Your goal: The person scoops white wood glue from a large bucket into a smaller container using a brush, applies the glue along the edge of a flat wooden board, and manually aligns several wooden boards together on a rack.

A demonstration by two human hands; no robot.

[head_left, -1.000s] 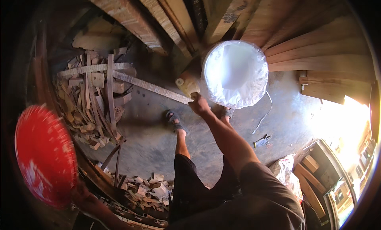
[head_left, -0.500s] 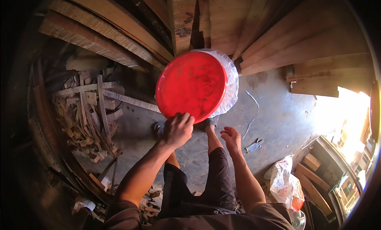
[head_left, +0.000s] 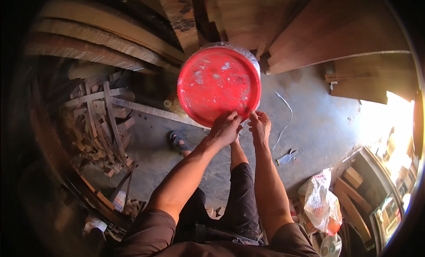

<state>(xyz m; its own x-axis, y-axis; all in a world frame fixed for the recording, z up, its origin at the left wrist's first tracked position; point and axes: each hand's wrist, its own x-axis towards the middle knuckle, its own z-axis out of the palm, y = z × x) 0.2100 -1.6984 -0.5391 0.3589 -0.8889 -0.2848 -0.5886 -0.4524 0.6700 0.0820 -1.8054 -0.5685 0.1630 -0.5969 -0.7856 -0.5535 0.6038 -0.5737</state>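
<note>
A round red lid [head_left: 217, 88], spotted with whitish paint marks, faces up in front of me. Under it, crinkled clear plastic [head_left: 253, 58] shows along the far right rim; what it covers is hidden by the lid, and I cannot tell whether the lid is seated. My left hand [head_left: 226, 127] is closed on the near edge of the lid. Close beside it, my right hand [head_left: 260, 125] has curled fingers pinching at the near right edge.
Wooden boards [head_left: 345, 31] lean along the far side. Scrap wood [head_left: 99, 124] lies heaped at left, with a long strip [head_left: 150, 110] across the floor. A glove [head_left: 287, 157] and a pale cord [head_left: 284, 119] lie at right, near a white plastic bag [head_left: 321, 197].
The lid has come round from a tilt to lie flatter, and whitish marks now show on its face. My right hand has moved up to its near edge; the left hand has shifted right.
</note>
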